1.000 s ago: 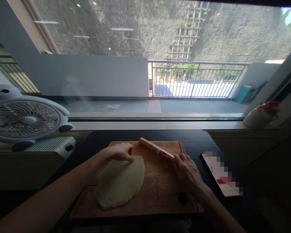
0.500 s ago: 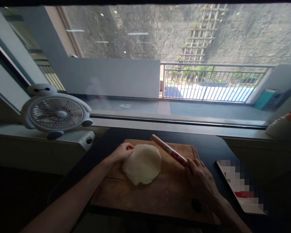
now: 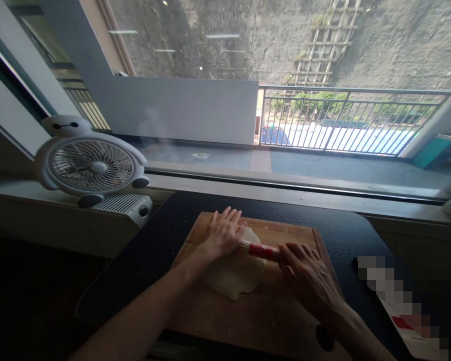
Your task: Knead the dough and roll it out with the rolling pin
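A flat round of pale dough (image 3: 233,278) lies on a wooden cutting board (image 3: 281,321). Across its upper part rests a rolling pin (image 3: 263,250) with a red printed wrap. My right hand (image 3: 304,265) is closed round the pin's right end. At the other end, my left hand (image 3: 225,230) lies over the pin with its fingers stretched forward, palm down. The pin's left end is hidden under that hand, as is the upper left of the dough.
The board lies on a dark table (image 3: 143,271). A blurred-out flat object (image 3: 402,306) is at the table's right side. Behind, to the left, a white fan (image 3: 97,165) stands on a ledge by the window (image 3: 225,155).
My left hand has let go of the dough's edge and moved onto the rolling pin, fingers straight. The pin has come down onto the dough, its left end lowered. The view has shifted slightly.
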